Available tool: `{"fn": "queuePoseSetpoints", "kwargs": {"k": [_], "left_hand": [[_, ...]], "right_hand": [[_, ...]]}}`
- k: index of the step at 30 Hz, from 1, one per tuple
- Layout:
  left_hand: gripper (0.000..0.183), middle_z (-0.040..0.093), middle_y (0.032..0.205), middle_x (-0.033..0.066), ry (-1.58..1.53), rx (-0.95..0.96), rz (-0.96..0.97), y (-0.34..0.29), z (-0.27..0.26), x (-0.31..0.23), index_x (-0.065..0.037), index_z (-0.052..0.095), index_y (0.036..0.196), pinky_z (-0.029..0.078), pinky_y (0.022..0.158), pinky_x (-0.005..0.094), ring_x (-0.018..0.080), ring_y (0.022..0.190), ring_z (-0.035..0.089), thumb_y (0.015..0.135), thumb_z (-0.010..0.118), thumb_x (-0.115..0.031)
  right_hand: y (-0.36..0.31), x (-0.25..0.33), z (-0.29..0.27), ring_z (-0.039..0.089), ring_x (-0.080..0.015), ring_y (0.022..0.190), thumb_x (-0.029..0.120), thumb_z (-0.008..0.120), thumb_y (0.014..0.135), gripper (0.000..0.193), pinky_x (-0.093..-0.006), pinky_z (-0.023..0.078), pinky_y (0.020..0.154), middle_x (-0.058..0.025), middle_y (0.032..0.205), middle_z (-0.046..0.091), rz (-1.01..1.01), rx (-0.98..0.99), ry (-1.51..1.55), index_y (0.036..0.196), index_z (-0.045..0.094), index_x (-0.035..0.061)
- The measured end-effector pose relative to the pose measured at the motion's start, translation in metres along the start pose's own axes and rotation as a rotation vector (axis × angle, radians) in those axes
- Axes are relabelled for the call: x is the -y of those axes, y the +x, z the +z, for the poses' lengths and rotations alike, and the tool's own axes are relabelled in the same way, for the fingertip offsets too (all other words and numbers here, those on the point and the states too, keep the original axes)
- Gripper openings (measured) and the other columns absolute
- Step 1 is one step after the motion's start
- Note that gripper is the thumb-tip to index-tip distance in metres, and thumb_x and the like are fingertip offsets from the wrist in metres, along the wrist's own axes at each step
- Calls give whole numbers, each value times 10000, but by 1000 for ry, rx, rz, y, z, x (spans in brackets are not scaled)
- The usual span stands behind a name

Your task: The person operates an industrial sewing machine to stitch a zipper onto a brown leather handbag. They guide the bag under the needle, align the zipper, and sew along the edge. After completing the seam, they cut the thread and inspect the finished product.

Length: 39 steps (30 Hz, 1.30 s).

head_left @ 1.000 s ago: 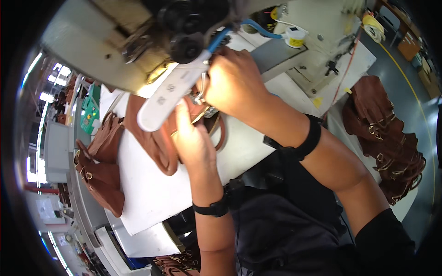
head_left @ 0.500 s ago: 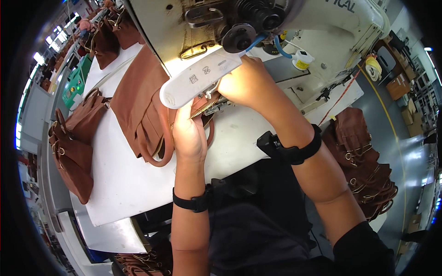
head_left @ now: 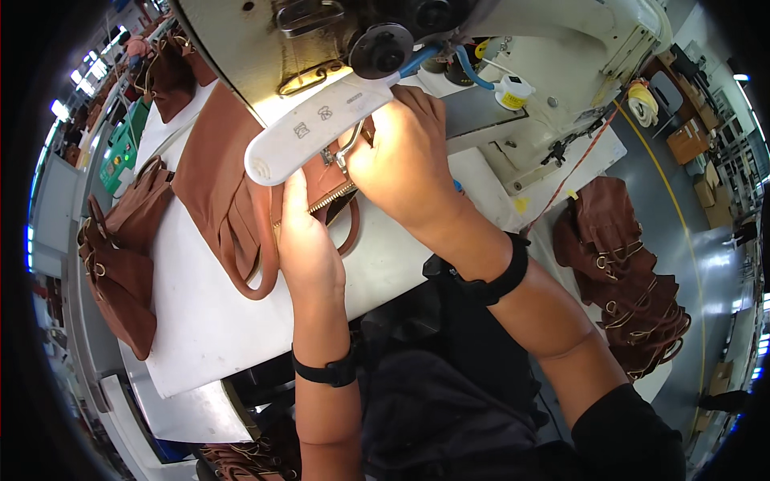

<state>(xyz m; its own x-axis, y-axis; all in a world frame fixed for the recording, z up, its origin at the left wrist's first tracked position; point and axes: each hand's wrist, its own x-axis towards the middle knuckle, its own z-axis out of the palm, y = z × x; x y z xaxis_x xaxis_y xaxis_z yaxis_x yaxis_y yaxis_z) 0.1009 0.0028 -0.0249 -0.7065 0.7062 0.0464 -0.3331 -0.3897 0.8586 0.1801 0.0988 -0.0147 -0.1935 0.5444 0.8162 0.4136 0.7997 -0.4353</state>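
A brown leather handbag point(head_left: 216, 156) lies partly under the head of a sewing machine point(head_left: 577, 72). Its rounded handle point(head_left: 266, 248) hangs toward me, and a gold-toothed zip point(head_left: 341, 192) runs along the edge at the metal presser foot point(head_left: 343, 154). My left hand point(head_left: 311, 252) grips that edge, thumb on top; its other fingers are mostly hidden below. Beside the presser foot my right hand point(head_left: 401, 164) is curled over the leather, its fingertips partly out of sight. A long white cover point(head_left: 313, 132) hides part of the stitching spot.
More brown bags point(head_left: 120, 272) rest at the left of the white table point(head_left: 192, 345). At right, another heap of brown bags point(head_left: 626, 297) lies beside the machine. A small white bottle point(head_left: 513, 92) and a blue tube point(head_left: 473, 68) are by the machine head.
The whole view has shifted, so the machine sits farther left. My right hand has come nearer to me and turned, showing more leather by the presser foot. My left hand keeps its grip.
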Motion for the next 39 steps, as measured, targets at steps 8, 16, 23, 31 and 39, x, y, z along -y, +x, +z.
{"fn": "queuePoseSetpoints", "kwargs": {"k": [8,16,23,31,39], "left_hand": [[465,560,1475,99,126,73,28,-2,-11,1,-27,451,1523,443,1132,350,182,1361,543,1113,555,-221],[470,556,1470,122,245,124,70,1,-17,0,1,443,1508,421,1148,355,198,1377,521,1106,566,-208],[478,557,1467,121,253,162,69,2,-20,3,-13,448,1505,417,1154,378,205,1366,528,1097,585,-222],[382,662,1313,72,-28,68,-230,-17,-22,4,-77,607,1374,528,976,394,159,1138,630,1071,633,-308],[113,636,1237,194,1137,89,639,-71,-16,-43,-10,674,976,493,945,392,301,1185,596,982,695,-121]], "right_hand": [[-11,4,-2,557,-328,977,57,729,769,143,-451,394,901,-113,946,613,-2,-67,6,893,659,39],[-17,8,-3,555,-328,999,57,723,776,275,-450,400,922,-113,966,602,52,-128,26,1037,642,34],[-18,9,-5,562,-326,965,48,726,783,286,-449,410,909,-116,944,595,87,-147,47,1053,635,24],[-18,10,-4,572,-326,944,50,728,783,250,-450,419,879,-110,924,587,92,-132,27,1005,615,31],[-18,5,-4,561,-301,952,80,666,809,161,-445,404,877,-84,906,588,86,-167,47,968,651,98]]}}
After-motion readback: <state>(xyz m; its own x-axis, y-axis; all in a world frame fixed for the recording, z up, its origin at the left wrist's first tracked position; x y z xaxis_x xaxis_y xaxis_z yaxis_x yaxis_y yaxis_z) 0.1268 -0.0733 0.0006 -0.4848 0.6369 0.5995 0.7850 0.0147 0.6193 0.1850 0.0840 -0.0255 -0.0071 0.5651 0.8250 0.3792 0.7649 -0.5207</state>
